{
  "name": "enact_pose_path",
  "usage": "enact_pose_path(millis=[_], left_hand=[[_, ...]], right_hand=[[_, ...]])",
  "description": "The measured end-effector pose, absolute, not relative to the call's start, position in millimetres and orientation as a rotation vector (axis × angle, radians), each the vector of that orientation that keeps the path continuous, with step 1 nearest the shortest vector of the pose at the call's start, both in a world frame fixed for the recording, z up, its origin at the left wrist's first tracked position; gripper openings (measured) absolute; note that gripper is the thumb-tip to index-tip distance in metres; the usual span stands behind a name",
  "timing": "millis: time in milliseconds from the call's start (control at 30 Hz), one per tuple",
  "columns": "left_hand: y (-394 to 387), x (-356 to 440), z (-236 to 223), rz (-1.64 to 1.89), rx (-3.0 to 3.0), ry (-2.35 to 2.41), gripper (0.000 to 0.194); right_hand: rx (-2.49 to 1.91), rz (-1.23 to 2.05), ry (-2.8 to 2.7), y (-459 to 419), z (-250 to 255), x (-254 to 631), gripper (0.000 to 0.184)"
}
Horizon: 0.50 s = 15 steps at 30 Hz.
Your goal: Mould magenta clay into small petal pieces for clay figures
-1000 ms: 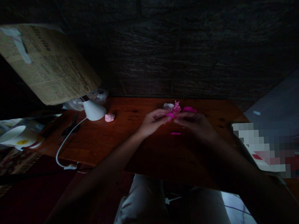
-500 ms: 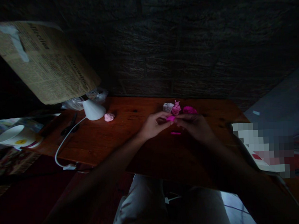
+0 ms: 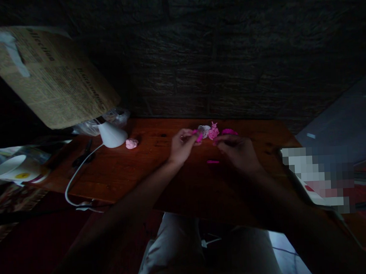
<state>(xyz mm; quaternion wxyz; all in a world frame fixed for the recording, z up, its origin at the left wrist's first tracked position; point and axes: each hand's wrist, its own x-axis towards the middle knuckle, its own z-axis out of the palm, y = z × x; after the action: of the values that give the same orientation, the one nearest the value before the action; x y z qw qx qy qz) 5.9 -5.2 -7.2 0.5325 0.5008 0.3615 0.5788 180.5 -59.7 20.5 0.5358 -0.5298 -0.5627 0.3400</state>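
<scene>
Between the thumb and fingers of my left hand point(image 3: 181, 145) is a bright pink piece of modelling clay point(image 3: 199, 138). My right hand point(image 3: 236, 151) is apart from it, fingertips pinched together; a hint of pink shows there, too small to make out. Just beyond the hands stand a whitish clay piece point(image 3: 204, 131) and a pink clay figure point(image 3: 213, 131) with small points on top. A magenta clay lump point(image 3: 229, 131) is partly hidden behind my right hand. On the tabletop nearer me lies a thin magenta clay strip point(image 3: 213, 162).
A pale pink clay lump point(image 3: 131, 143) sits beside the white lamp base point(image 3: 111, 135), under a newsprint shade point(image 3: 59, 82). Dark scissors point(image 3: 84, 155), a white cable point(image 3: 72, 178) and a paper cup point(image 3: 16, 168) are at left. A pixelated object point(image 3: 318, 179) lies at right.
My hands, together at the pink clay before, have drawn apart. The pink piece has gone left with my left hand. The view has shifted slightly.
</scene>
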Motion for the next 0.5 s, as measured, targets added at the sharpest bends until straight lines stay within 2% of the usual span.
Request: enact_pose_path(millis=[133,300,500], left_hand=[[3.9,-8.2,-4.9,1.320,1.112,0.801,0.040],[-1.8,-4.3,-5.3,1.185,1.321,0.737,0.038],[-6.2,-4.7,-2.5,1.109,1.578,0.718,0.028]], right_hand=[[-1.275,0.849,-1.279,-58.3,19.6,186.9,0.018],[-1.254,0.963,-1.344,-55.9,17.4,189.1,0.034],[-1.149,1.055,-1.285,-58.4,20.3,187.3,0.032]])
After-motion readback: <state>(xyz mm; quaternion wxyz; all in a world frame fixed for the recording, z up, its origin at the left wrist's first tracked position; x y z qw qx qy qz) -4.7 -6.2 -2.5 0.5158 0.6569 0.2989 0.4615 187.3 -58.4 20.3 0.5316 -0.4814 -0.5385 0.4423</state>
